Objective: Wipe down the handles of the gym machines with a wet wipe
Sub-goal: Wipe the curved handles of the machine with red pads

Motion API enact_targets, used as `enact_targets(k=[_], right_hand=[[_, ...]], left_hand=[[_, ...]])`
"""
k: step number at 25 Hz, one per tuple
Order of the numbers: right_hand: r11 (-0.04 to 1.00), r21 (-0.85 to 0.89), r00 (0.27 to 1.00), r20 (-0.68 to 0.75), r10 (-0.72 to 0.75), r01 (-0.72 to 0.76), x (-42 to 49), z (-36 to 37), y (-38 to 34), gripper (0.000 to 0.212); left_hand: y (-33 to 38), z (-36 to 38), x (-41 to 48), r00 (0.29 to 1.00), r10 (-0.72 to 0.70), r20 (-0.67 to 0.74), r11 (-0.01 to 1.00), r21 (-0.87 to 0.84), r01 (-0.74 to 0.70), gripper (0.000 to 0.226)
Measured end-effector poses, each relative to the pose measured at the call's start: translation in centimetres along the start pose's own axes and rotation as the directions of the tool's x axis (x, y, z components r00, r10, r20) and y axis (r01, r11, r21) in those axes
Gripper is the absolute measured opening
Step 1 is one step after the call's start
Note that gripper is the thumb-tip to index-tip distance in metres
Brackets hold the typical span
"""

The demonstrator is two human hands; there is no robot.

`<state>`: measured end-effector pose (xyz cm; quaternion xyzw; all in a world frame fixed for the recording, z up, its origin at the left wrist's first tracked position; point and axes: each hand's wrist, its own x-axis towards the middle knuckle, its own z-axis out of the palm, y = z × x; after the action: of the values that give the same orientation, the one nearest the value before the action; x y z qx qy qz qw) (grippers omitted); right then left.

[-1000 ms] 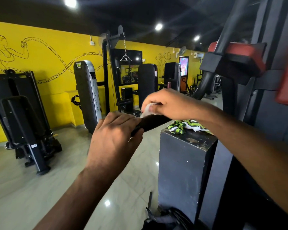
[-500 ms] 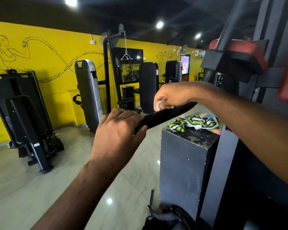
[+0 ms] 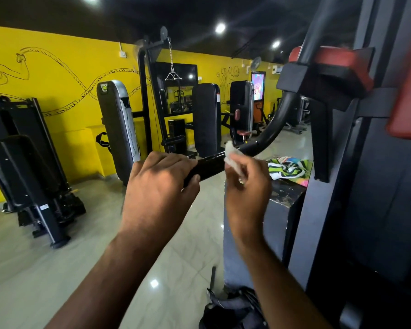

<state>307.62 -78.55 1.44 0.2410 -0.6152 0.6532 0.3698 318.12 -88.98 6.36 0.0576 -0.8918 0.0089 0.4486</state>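
A yellow wall (image 3: pixel 64 55) is filling the background, carrying a black line drawing of a figure swinging ropes; no readable words are showing on it. A glossy tiled floor (image 3: pixel 45 269) is reflecting the ceiling lights. The dark machine frame (image 3: pixel 377 186) is rising at the right with a red pad (image 3: pixel 337 60) at its top, crowding that side of the view. Across the room a silver-edged shroud (image 3: pixel 115 129) is bearing a small green-and-yellow logo (image 3: pixel 104 87), too small to read, and the black machine at the left (image 3: pixel 26 167) is carrying a white sticker (image 3: pixel 44 206), also illegible. A dark block (image 3: pixel 278 229) is standing just beside the frame, under the right forearm, with a striped cloth (image 3: pixel 288 168) lying on top of it. The handle (image 3: pixel 209 166) is reaching out from the frame's curved bar (image 3: pixel 271 129) towards the camera. The left hand (image 3: pixel 157 191) is gripping its near end, fingers wrapped round it. The right hand (image 3: pixel 247 193) is pinching the wet wipe (image 3: pixel 231 154) between thumb and fingers, the wipe lying against the handle just beyond the left hand. A dark bag (image 3: pixel 230 309) is sitting on the floor below
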Motion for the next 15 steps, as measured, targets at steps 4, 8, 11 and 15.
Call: enact_targets(k=[4, 8, 11, 15], right_hand=[[0.222, 0.719, 0.587, 0.306, 0.749, -0.658, -2.3, 2.7, -2.3, 0.016], [-0.326, 0.758, 0.368, 0.584, 0.723, -0.564, -0.2, 3.0, -1.9, 0.019], [-0.355, 0.688, 0.355, 0.666, 0.657, -0.633, -0.3, 3.0, -1.8, 0.024], [-0.440, 0.709, 0.360, 0.678, 0.641, -0.551, 1.0, 2.6, -1.7, 0.024]], left_hand=[[0.1, 0.0, -0.1, 1.000, 0.003, -0.024, 1.000, 0.017, -0.002, 0.031], [0.5, 0.0, -0.3, 1.000, 0.011, -0.019, 0.999, 0.045, -0.011, 0.031], [0.6, -0.1, -0.5, 1.000, -0.002, -0.023, 0.997, 0.077, 0.004, 0.031], [1.5, -0.2, 0.1, 1.000, -0.030, -0.003, 0.992, 0.120, 0.030, 0.031]])
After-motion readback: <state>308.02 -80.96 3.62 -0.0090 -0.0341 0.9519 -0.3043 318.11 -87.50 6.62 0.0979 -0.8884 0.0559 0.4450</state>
